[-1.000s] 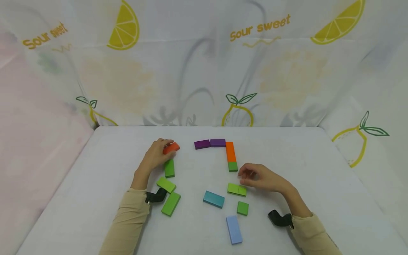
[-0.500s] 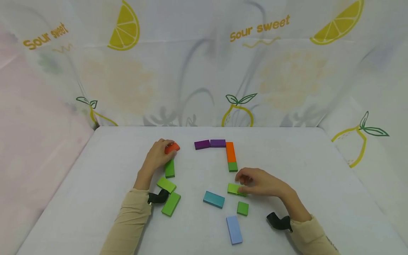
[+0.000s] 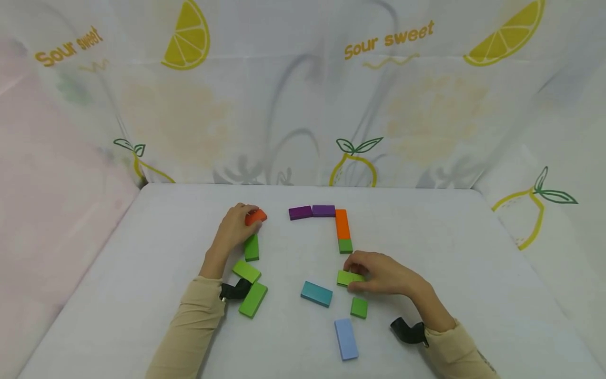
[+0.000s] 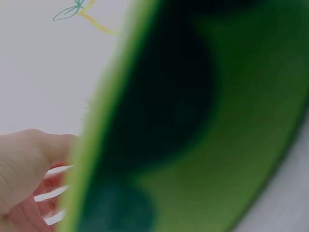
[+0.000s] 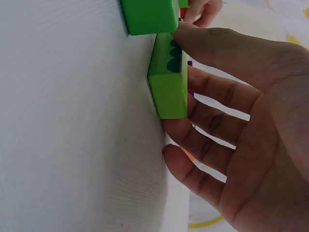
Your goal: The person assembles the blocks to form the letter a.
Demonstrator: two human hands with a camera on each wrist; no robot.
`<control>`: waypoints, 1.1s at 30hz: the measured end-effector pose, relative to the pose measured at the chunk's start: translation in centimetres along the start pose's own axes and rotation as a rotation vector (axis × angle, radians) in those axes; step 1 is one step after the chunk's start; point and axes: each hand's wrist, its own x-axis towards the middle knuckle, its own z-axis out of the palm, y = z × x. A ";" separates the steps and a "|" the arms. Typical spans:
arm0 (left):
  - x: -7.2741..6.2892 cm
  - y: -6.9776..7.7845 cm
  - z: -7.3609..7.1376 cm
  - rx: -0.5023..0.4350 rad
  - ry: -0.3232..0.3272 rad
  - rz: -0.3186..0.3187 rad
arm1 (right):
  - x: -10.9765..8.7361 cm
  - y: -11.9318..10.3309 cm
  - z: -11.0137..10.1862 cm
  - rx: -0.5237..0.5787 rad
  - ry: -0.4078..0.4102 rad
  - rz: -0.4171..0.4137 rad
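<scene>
At the far left of the head view, my left hand [image 3: 232,227] holds a red-orange block [image 3: 258,216] between thumb and fingers; part of the block is hidden. A green block [image 3: 252,247] lies just below that hand. Right of the middle, my right hand [image 3: 385,275] grips light green blocks [image 3: 344,277] that lie side by side, thumb on the near side and fingers on the far side. The right wrist view shows the thumb and fingers around the end light green block [image 5: 169,94]. A blurred green block [image 4: 241,125] covers much of the left wrist view.
Purple blocks [image 3: 323,211], an orange block [image 3: 342,223] and a small green block [image 3: 345,246] form a corner at the back. Nearer are a teal block [image 3: 316,293], a green block [image 3: 359,308] and a light blue block [image 3: 346,339]. Two lighter green blocks [image 3: 253,300] lie by the left wrist.
My right hand has moved left and down from beside the light green blocks and closed around them. The left hand stays at the red-orange block with little movement.
</scene>
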 end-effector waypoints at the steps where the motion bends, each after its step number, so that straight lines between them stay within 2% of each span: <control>1: 0.0 0.0 0.0 -0.001 -0.001 0.001 | 0.0 0.0 0.0 -0.001 0.000 -0.001; 15: 0.0 0.1 -0.2 -0.007 0.004 0.008 | 0.1 0.0 0.0 0.004 -0.003 -0.001; 33: -0.2 0.3 -0.2 -0.010 0.015 0.028 | 0.0 -0.2 0.2 -0.045 0.017 -0.018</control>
